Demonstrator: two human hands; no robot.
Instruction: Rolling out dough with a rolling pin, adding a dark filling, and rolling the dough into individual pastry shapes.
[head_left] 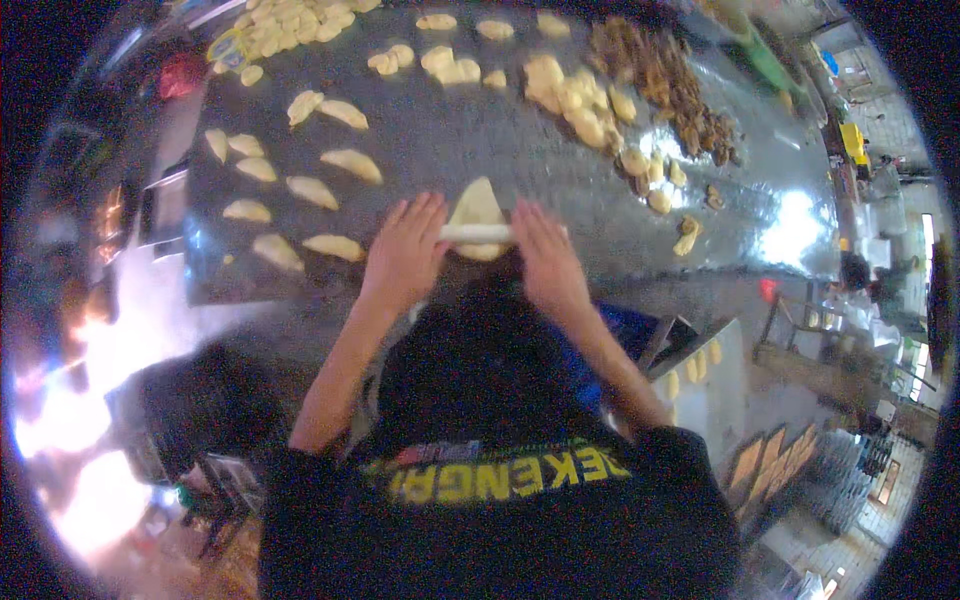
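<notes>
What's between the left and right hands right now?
In the head view, a white cylindrical rolling pin, lying across a pale flattened dough piece.

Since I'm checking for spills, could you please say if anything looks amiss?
A small pale scrap looks stray, alone near the left edge of the table, away from the rolling pin; otherwise nothing stands out.

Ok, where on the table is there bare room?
Bare table shows beyond the dough sheet, short of the dough lumps, and between the right hand and the twisted piece. Crowded: left, shaped dough; upper right, brown pile.
</notes>
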